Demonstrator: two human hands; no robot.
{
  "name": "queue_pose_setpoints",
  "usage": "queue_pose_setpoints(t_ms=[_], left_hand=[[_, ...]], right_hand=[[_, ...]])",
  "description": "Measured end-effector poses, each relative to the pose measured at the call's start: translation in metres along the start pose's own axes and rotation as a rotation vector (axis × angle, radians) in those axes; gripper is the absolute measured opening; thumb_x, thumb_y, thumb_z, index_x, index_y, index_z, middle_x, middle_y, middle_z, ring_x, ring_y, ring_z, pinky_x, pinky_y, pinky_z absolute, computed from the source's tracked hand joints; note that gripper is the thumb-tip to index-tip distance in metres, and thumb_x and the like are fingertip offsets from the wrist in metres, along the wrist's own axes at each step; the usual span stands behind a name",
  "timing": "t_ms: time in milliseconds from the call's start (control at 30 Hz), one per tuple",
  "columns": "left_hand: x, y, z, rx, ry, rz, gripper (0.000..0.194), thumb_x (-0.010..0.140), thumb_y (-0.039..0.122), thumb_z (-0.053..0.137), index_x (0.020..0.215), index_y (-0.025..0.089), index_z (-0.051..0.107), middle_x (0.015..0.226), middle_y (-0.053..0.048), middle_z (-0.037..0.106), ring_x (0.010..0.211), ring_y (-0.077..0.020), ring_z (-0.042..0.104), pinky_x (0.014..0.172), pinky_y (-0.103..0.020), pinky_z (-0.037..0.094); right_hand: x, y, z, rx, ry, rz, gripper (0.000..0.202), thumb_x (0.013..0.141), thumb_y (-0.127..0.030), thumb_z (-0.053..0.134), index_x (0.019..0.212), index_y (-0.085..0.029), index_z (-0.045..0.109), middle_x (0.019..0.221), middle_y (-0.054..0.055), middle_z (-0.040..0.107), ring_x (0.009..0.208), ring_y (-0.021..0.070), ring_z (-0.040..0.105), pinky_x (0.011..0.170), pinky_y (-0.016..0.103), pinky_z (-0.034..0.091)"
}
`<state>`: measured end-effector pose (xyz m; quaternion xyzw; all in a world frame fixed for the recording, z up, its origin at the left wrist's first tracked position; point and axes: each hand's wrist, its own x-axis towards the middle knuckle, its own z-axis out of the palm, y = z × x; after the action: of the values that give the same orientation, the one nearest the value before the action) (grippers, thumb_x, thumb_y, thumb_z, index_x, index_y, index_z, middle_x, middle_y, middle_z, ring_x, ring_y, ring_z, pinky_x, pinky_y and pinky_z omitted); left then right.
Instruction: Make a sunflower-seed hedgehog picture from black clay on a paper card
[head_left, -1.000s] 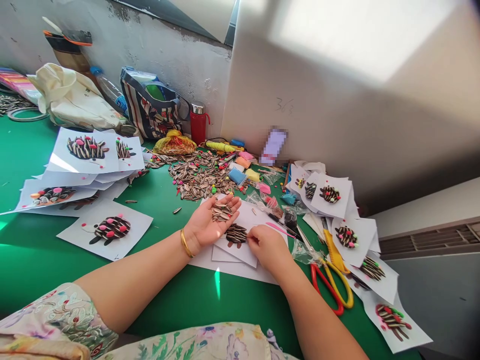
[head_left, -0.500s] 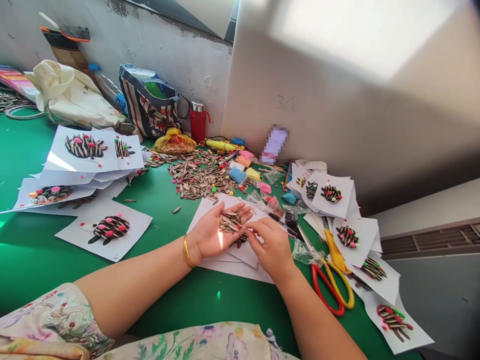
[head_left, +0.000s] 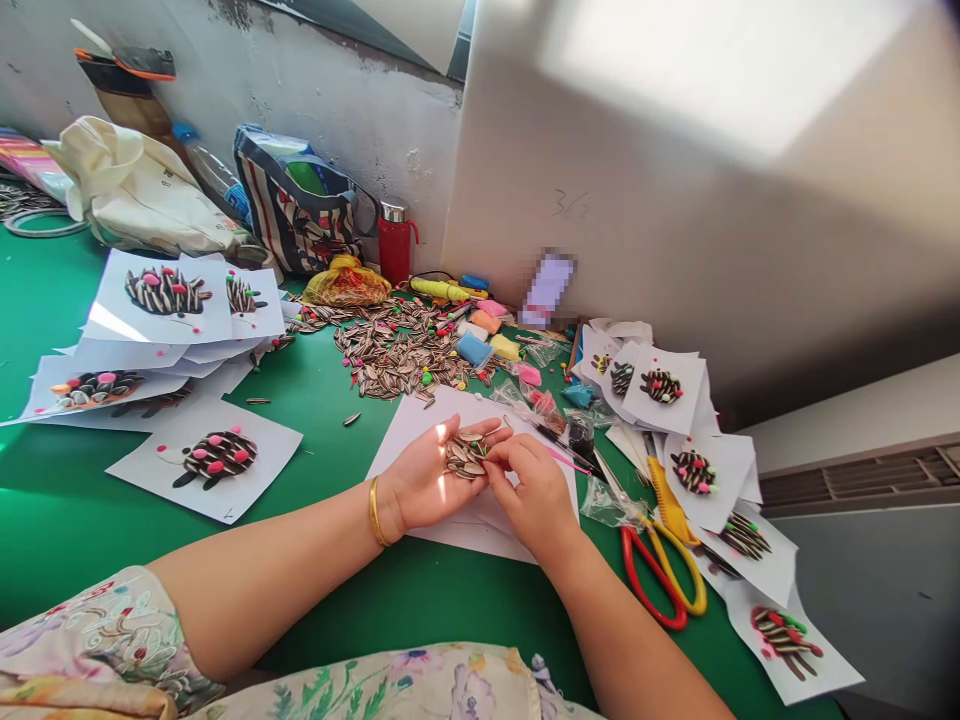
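Palm up, my left hand [head_left: 427, 475] cups a small heap of striped sunflower seeds [head_left: 465, 455]. My right hand [head_left: 531, 490] touches the heap from the right, thumb and forefinger pinched at its edge; whether a seed is between them is hidden. Both hands are above white paper sheets [head_left: 405, 425] on the green table [head_left: 337, 620]. Behind them spreads a large pile of sunflower seeds [head_left: 397, 350].
Cards with seed hedgehogs lie at left [head_left: 217, 455] and right [head_left: 664, 385]. Scissors [head_left: 652, 560] rest right of my right hand. Clay packets [head_left: 474, 350], a red flask [head_left: 394, 245], a striped bag [head_left: 300, 205] and a blurred phone [head_left: 547, 290] stand behind.
My left hand has moved slightly right and down with its seeds. My right fingers have come in from the fingertips to the heap, and the paper beneath shows differently.
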<state>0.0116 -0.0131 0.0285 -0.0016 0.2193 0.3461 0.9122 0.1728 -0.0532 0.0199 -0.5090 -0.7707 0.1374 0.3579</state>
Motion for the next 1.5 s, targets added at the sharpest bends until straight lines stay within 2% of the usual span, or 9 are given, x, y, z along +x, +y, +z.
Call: queue_pose_setpoints(t_ms=[300, 500, 667, 800, 967, 1100, 1267, 1400, 1500], left_hand=[[-0.002, -0.004, 0.0, 0.042, 0.003, -0.021, 0.041, 0.101, 0.035, 0.036, 0.117, 0.008, 0.063, 0.095, -0.013, 0.07, 0.083, -0.0201, 0.068, 0.082, -0.034, 0.054], [-0.002, -0.011, -0.001, 0.035, -0.021, -0.106, 0.045, 0.101, 0.038, 0.034, 0.081, 0.011, 0.064, 0.072, -0.008, 0.066, 0.067, -0.0163, 0.063, 0.071, -0.03, 0.053], [-0.004, -0.013, -0.001, 0.057, -0.038, -0.134, 0.051, 0.102, 0.039, 0.03, 0.079, 0.01, 0.064, 0.071, -0.009, 0.066, 0.068, -0.0172, 0.064, 0.071, -0.03, 0.052], [-0.004, -0.012, -0.002, 0.046, -0.054, -0.143, 0.052, 0.102, 0.038, 0.03, 0.072, 0.012, 0.062, 0.068, -0.009, 0.066, 0.068, -0.0177, 0.065, 0.073, -0.031, 0.053], [-0.003, -0.008, 0.0, 0.033, -0.038, -0.129, 0.043, 0.101, 0.036, 0.033, 0.095, 0.01, 0.067, 0.092, -0.014, 0.071, 0.088, -0.0231, 0.069, 0.087, -0.039, 0.053], [-0.002, 0.005, 0.003, -0.011, 0.007, -0.031, 0.039, 0.099, 0.031, 0.036, 0.119, 0.01, 0.062, 0.116, -0.017, 0.067, 0.11, -0.0266, 0.065, 0.095, -0.041, 0.052], [0.0, 0.03, 0.003, -0.045, 0.057, 0.213, 0.032, 0.097, 0.024, 0.04, 0.116, 0.012, 0.063, 0.116, -0.014, 0.068, 0.117, -0.0259, 0.062, 0.099, -0.042, 0.052], [0.006, 0.042, -0.003, -0.046, 0.105, 0.317, 0.031, 0.097, 0.022, 0.039, 0.111, 0.012, 0.064, 0.112, -0.013, 0.07, 0.115, -0.0254, 0.064, 0.097, -0.042, 0.054], [0.01, 0.044, -0.009, -0.047, 0.124, 0.323, 0.032, 0.097, 0.023, 0.037, 0.11, 0.012, 0.064, 0.111, -0.014, 0.07, 0.113, -0.0256, 0.065, 0.095, -0.043, 0.055]], right_hand=[[0.002, -0.002, -0.003, -0.037, 0.064, -0.018, 0.015, 0.094, -0.018, 0.049, 0.098, -0.022, 0.063, 0.094, 0.006, 0.065, 0.089, 0.0207, 0.059, 0.08, 0.037, 0.048], [0.003, -0.012, -0.001, -0.159, 0.005, -0.132, 0.03, 0.093, -0.018, 0.052, 0.119, -0.025, 0.065, 0.102, 0.007, 0.065, 0.094, 0.022, 0.058, 0.082, 0.038, 0.047], [0.004, -0.012, 0.003, -0.216, -0.045, -0.103, 0.024, 0.093, -0.019, 0.052, 0.109, -0.023, 0.069, 0.093, 0.006, 0.065, 0.088, 0.0213, 0.057, 0.078, 0.037, 0.046], [0.004, -0.013, 0.001, -0.125, -0.006, -0.091, 0.022, 0.093, -0.019, 0.052, 0.105, -0.024, 0.069, 0.092, 0.005, 0.065, 0.087, 0.0207, 0.058, 0.078, 0.037, 0.046], [0.001, -0.014, -0.009, 0.166, 0.135, 0.038, 0.016, 0.093, -0.019, 0.049, 0.101, -0.024, 0.063, 0.096, 0.004, 0.067, 0.088, 0.0182, 0.06, 0.074, 0.032, 0.048], [0.0, -0.004, -0.021, 0.154, 0.23, 0.151, 0.01, 0.088, -0.019, 0.054, 0.093, -0.023, 0.061, 0.088, 0.001, 0.066, 0.076, 0.0153, 0.057, 0.07, 0.029, 0.045], [0.0, 0.013, -0.031, 0.072, -0.009, 0.201, 0.008, 0.083, -0.017, 0.055, 0.082, -0.022, 0.062, 0.083, 0.001, 0.063, 0.076, 0.0157, 0.056, 0.07, 0.029, 0.043], [-0.001, 0.015, -0.032, 0.021, -0.245, 0.319, 0.012, 0.081, -0.016, 0.054, 0.082, -0.023, 0.064, 0.079, -0.001, 0.065, 0.074, 0.0153, 0.058, 0.067, 0.027, 0.043], [-0.002, 0.013, -0.03, 0.004, -0.369, 0.355, 0.013, 0.08, -0.016, 0.054, 0.081, -0.023, 0.064, 0.077, -0.002, 0.066, 0.069, 0.0144, 0.057, 0.063, 0.026, 0.041]])
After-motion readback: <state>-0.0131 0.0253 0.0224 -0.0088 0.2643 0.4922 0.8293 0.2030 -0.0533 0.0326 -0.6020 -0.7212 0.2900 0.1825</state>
